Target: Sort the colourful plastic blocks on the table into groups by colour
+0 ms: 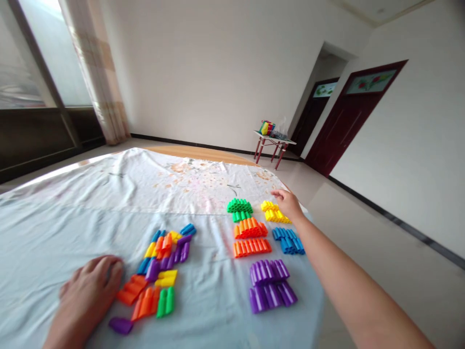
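My left hand rests palm down on the pale cloth, fingers curled loosely, beside a mixed heap of coloured plastic tubes. An orange tube piece lies at its fingertips. My right hand is stretched far out and rests on the yellow tube group, fingers bent over it. Sorted groups lie near it: green, orange, blue and purple.
The cloth covers a low surface whose right edge drops to a tiled floor. A small red-legged table with coloured items stands by the far wall. Dark doors are at the right, a curtain at the left.
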The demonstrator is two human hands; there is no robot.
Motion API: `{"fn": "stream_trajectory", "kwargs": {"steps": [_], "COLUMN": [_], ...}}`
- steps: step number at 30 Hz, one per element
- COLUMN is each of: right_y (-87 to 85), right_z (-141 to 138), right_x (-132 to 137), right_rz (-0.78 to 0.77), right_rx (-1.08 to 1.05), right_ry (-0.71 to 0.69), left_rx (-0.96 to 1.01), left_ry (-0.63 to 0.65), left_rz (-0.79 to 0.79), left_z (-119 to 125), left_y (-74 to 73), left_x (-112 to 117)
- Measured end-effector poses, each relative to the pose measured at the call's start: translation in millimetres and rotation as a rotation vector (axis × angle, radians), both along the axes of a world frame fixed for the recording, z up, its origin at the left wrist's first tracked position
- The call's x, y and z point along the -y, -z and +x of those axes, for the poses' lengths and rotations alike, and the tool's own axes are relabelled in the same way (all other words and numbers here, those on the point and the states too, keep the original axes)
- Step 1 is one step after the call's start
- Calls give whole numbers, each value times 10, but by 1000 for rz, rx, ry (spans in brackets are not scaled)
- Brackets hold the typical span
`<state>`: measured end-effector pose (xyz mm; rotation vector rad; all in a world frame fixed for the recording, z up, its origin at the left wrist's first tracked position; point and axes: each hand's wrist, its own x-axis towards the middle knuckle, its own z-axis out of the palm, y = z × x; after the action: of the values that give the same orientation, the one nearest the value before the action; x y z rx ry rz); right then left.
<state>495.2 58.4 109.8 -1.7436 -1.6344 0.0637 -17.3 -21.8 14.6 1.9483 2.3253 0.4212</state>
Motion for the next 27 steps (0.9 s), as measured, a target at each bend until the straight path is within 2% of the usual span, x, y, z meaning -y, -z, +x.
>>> {"fn": "stream_trajectory", "kwargs": {"steps": [3,6,10,13,17,20,23,27], "right_y": [-74,-42,190,427,691,797,811,765], "right_z": [-585,-1223,-1933,-2287,-2575,-2663,-2627,-2448], "right_x": [268,560,784,821,799,785,796,861], "right_rz": [98,93,18,-82,-176,-180,-122,-23], "right_rx": [-58,-65,-106,-169,-205,-250,-273,-141], "right_ry": [-193,-376,-522,-503,-383,-394,-443,-455], "left_rx": [74,82,87,92,89,80,73,67], "left_ry": [13,17,29,31,27,24,24,31], "left_rz": [1,8,42,54,56,51,45,34], "left_z": [69,142,165,167,179,185,183,173], "left_y": [-130,-210,-233,-239,-251,-257,-257,-256], "left_x": [115,145,169,183,188,190,195,201]}}
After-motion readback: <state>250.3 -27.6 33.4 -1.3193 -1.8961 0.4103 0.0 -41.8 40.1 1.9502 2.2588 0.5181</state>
